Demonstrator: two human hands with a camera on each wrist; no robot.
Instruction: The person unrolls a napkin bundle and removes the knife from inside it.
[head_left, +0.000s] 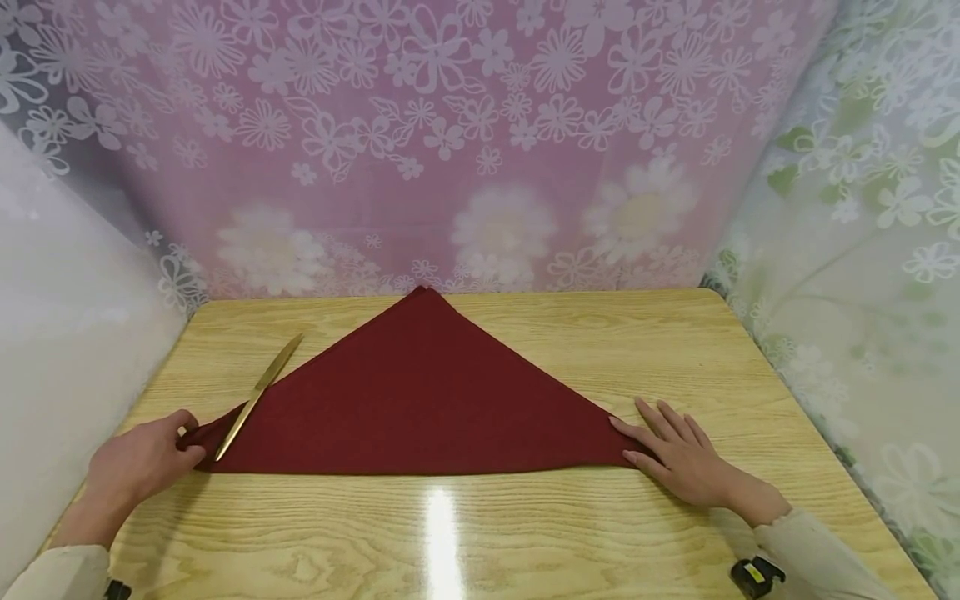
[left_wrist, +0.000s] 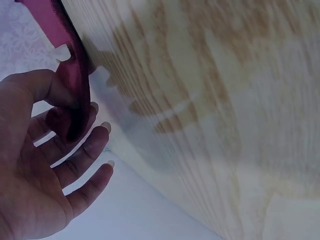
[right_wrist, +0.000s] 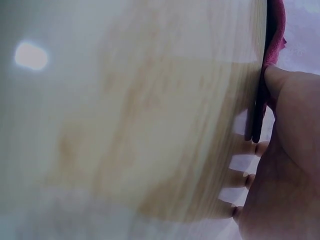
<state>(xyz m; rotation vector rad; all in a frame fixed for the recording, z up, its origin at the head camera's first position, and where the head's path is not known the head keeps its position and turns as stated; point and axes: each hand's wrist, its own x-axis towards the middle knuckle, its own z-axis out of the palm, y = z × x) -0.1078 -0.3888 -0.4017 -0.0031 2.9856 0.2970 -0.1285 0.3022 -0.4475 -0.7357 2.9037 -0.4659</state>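
Observation:
A dark red cloth napkin (head_left: 420, 400) lies folded into a wide triangle, its peak toward the far table edge. My left hand (head_left: 146, 458) pinches its left corner between thumb and index finger; in the left wrist view the cloth (left_wrist: 75, 85) is bunched there and the other fingers are spread. A gold table knife (head_left: 258, 392) slants across the napkin's left sloping edge, just right of that hand. My right hand (head_left: 678, 458) is flat with fingers extended, thumb and index finger resting on the right corner. In the right wrist view the cloth edge (right_wrist: 272, 50) runs under the thumb.
Everything lies on a pale wood-grain table (head_left: 360, 533) with a bright light reflection near its front. A pink floral curtain (head_left: 480, 150) hangs behind it, with light sheets at both sides. A black wrist device (head_left: 756, 577) shows below the right sleeve.

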